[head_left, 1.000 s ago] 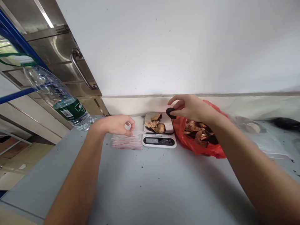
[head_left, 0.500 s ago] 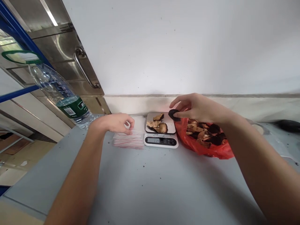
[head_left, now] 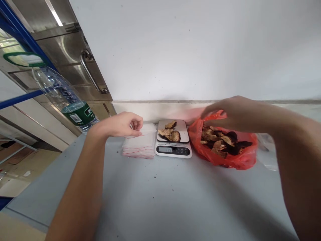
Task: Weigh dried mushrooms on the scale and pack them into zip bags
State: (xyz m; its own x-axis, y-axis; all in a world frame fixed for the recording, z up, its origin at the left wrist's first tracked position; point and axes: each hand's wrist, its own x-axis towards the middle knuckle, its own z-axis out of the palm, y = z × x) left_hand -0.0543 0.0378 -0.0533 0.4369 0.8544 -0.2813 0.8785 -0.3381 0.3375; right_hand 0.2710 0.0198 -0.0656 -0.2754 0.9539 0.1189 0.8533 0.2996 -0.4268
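Observation:
My left hand pinches the edge of a clear zip-lock bag at the top of a stack of small bags with red seal lines. Right of the stack stands a white kitchen scale, its display seeming to read 114. Several dried brown slices lie on its metal plate. My right hand is over the back rim of a red plastic bag, fingers and thumb apart. Inside are many dried slices, some dark. The fingertips are partly hidden and blurred; no slice shows in them.
A large water bottle with a green label and handle stands at the left. Behind the grey table rises a white wall. Clear plastic lies right of the red bag. Dark crumbs dot the tabletop.
My right hand has moved right, from beside the scale to above the red bag; the dark slice no longer shows in it. My left hand has shifted back, drawing a bag along.

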